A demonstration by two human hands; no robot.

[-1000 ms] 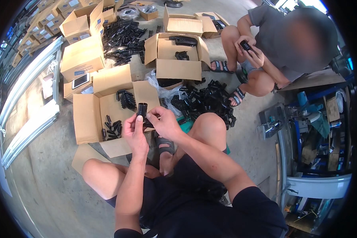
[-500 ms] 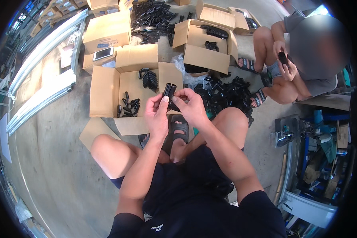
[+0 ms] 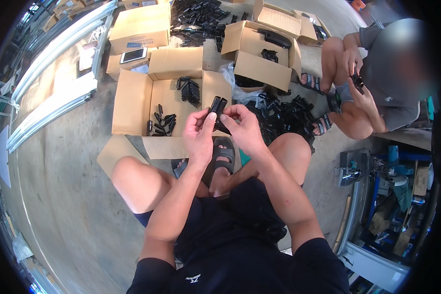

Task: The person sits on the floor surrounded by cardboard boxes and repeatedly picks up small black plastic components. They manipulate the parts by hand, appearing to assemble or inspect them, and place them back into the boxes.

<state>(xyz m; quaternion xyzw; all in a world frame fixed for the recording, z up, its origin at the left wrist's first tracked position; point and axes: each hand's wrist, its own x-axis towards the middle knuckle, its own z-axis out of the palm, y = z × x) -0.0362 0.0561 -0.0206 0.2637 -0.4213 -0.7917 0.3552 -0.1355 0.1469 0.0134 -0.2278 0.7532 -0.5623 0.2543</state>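
My left hand (image 3: 199, 133) and my right hand (image 3: 242, 128) meet in front of me, both closed on a black double-tube part (image 3: 218, 105). Its two glossy round ends point up and away between my thumbs; its lower portion is hidden by my fingers. Just beyond my left hand stands an open cardboard box (image 3: 132, 100). Inside it lie a neat stack of black tube parts (image 3: 188, 90) and a looser group of black pieces (image 3: 162, 122). To the right of my right hand spreads a floor pile of black parts (image 3: 284, 117).
Across to the right sits a co-worker (image 3: 392, 83), holding a black part in both hands. A second open box (image 3: 262, 71) stands farther back. A phone (image 3: 134, 55) lies on a carton at the left, near long metal frames (image 3: 54, 117). Tools and a vise (image 3: 353, 166) stand at right.
My view has shifted slightly, so the surroundings sit a little differently. Both hands still grip the black double-tube part, now tilted a bit more. The co-worker's part has turned in their hands.
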